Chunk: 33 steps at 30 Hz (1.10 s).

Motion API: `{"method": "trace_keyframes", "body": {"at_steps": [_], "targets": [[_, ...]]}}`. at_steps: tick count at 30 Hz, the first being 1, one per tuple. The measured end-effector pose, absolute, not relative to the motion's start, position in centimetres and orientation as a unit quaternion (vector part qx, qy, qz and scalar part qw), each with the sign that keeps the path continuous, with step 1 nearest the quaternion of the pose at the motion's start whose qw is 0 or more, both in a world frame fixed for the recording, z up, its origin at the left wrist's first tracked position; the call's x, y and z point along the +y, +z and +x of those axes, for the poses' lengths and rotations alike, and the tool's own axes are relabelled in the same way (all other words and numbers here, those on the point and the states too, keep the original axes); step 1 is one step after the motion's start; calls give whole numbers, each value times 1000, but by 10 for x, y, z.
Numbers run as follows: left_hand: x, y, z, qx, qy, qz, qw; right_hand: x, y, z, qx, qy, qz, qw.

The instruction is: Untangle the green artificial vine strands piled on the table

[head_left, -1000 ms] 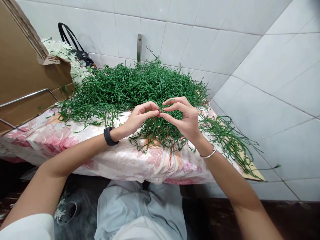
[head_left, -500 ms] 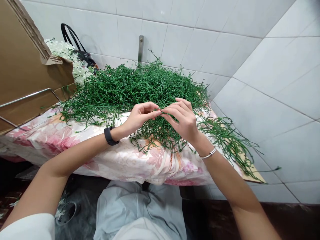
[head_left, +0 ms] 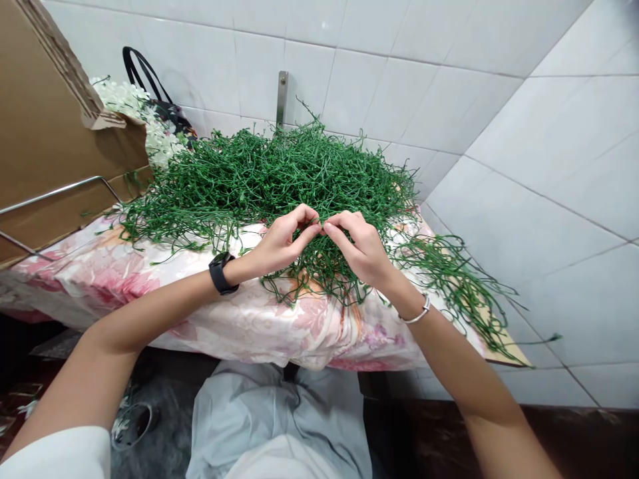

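Note:
Both hands meet over the front of a large tangled heap of green artificial flower stems. My left hand, with a black band on the wrist, is closed in a pinch of thumb and forefinger. Facing it, my right hand pinches too, its other fingers curled and a silver bracelet on its wrist. Between the fingertips, which almost touch, a bit of green stem shows; most of it is hidden by the fingers or lost against the heap below.
A floral cloth covers the table under the heap. More stems spread over a board at the right. On the left stand a cardboard box, white flowers and a dark bag. Tiled walls rise behind and to the right.
My right hand's raised fingers have curled down, and the hand sits slightly lower. The left hand stays nearly in place, still pinching. The heap looks unchanged.

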State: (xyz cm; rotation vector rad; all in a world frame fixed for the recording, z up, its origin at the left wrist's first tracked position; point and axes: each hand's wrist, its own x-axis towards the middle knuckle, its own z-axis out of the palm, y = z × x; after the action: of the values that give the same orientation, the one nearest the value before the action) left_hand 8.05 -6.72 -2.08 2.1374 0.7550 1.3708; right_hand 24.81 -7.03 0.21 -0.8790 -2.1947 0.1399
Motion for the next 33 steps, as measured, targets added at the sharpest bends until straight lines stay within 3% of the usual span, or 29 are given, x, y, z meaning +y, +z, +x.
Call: {"method": "trace_keyframes", "body": {"at_steps": [5,9,12,18,22,25,29,33], "targets": [[-72,-17,80,259,478,812,213,-68,5,250,-783,346,-346,384],[-73,-17,79,252,469,819,215,-68,6,251,-745,442,-339,368],[-70,-18,79,253,475,796,276,-73,7,248,-786,355,-349,367],[-64,-19,77,237,488,757,365,-78,2,245,-870,-83,-308,376],[-64,-19,78,228,482,757,378,-74,-1,248,-879,-163,-284,347],[-65,-19,78,232,480,762,368,-76,2,248,-876,-61,-305,369],[-68,-19,79,233,476,766,363,-79,6,245,-808,254,-344,406],[-70,-20,80,219,478,780,339,-76,8,244,-694,522,-315,383]]}}
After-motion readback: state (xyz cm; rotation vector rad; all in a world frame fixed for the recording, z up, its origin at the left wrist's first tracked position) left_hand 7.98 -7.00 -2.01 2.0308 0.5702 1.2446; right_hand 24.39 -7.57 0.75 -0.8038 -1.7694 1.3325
